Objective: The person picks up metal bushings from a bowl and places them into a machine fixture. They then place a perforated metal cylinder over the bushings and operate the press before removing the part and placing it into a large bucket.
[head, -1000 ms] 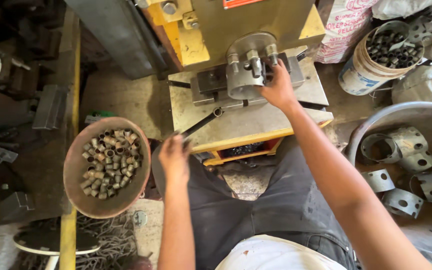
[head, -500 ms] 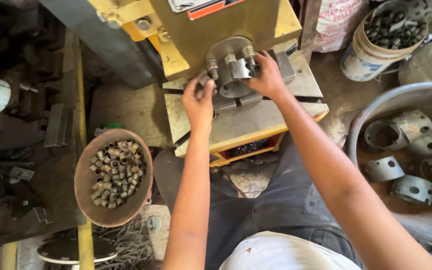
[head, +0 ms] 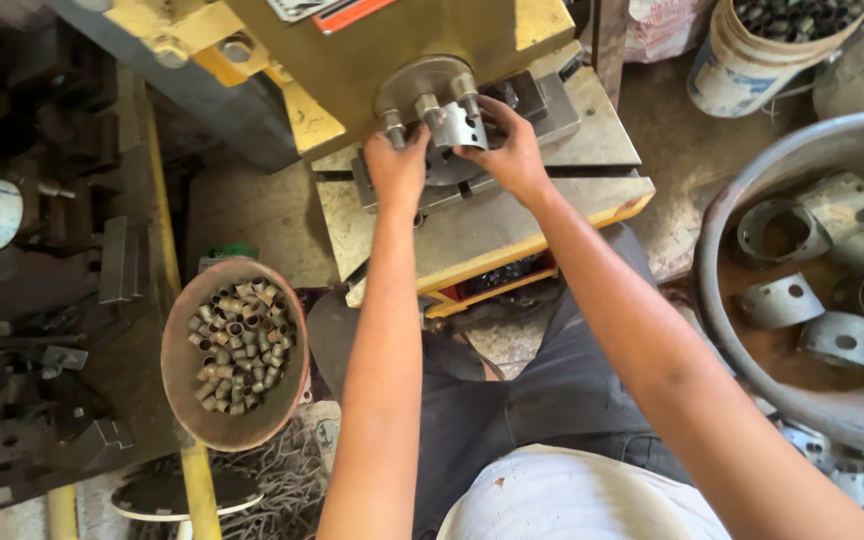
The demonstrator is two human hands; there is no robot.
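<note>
A yellow press machine (head: 392, 40) stands ahead of me with a round die plate (head: 422, 80) carrying several steel pins. My right hand (head: 508, 150) grips a curved metal clamp piece with a hole (head: 462, 126) set against the pins. My left hand (head: 397, 165) rests on the left side of the die, fingers closed near a pin; what it holds, if anything, is hidden. Both forearms reach forward over the grey machine table (head: 472, 225).
A brown bowl (head: 182, 370) of several short metal tubes sits at my lower left. A large grey tub (head: 742, 330) at the right holds curved metal clamps (head: 777, 300). A white bucket (head: 742, 65) of dark parts stands at the upper right. Dark metal scrap lies at the left.
My left hand rose from beside the bowl to the left side of the die. My right hand stayed at the die with the clamp piece. The view moved closer.
</note>
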